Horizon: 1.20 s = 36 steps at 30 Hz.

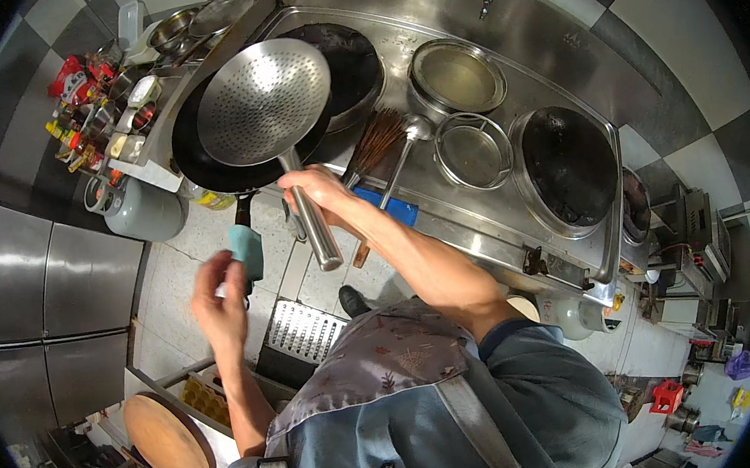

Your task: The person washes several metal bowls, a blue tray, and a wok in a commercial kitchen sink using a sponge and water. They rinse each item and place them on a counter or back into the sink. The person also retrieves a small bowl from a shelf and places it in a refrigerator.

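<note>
My right hand (pixel 320 188) grips the steel handle of a perforated strainer ladle (pixel 267 99), whose round bowl hangs over a black wok (pixel 193 140). The wok's handle points towards me and has a light teal cloth or sleeve (pixel 247 249) on it. Close beside that sleeve is my left hand (pixel 222 296), its fingers bent; whether it touches the sleeve cannot be told. Right of the ladle, a bamboo wok brush (pixel 374 142) and a long-handled steel ladle (pixel 418 128) lie across the stove's front edge, above a blue cloth (pixel 406 210).
On the steel range (pixel 495 219) stand a covered wok (pixel 568 164), a pot of liquid (pixel 458 76) and a ring-shaped rack (pixel 473 151). Seasoning bottles (pixel 75 141) crowd the left shelf above a gas cylinder (pixel 142 209). A round wooden board (pixel 167 440) lies at lower left.
</note>
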Tool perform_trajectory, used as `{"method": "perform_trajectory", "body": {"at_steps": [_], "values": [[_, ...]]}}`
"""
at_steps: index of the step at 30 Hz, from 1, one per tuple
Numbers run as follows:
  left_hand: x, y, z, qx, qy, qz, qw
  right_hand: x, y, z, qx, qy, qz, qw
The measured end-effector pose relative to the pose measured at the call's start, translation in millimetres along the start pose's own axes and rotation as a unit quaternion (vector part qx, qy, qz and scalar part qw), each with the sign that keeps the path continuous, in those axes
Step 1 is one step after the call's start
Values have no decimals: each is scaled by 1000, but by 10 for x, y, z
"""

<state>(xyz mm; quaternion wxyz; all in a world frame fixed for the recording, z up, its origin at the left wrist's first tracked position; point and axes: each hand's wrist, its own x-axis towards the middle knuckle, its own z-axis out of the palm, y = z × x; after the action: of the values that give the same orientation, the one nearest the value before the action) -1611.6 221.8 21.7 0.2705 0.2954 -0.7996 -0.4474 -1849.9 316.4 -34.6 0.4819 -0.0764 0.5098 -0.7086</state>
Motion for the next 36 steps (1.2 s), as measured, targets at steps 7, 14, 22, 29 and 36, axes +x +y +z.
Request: {"method": "perform_trajectory", "body": {"at_steps": [7, 14, 22, 29, 36], "values": [[-356, -16, 857, 39, -269, -28, 962, -10, 127, -99, 22, -8, -12, 1000], [-70, -275, 2183, 91, -417, 123, 896, -781, -236, -1075, -42, 73, -119, 989], [473, -202, 4334, -106, -471, -299, 823, -2422, -151, -2277, -145, 371, -142, 906], [524, -490, 5340, -112, -402, -328, 847, -3571, 176, -2405, -123, 536, -113, 828], [453, 178, 4798, -284, -426, -355, 782, -3912, 674, -2559, -86, 583, -78, 804]]}}
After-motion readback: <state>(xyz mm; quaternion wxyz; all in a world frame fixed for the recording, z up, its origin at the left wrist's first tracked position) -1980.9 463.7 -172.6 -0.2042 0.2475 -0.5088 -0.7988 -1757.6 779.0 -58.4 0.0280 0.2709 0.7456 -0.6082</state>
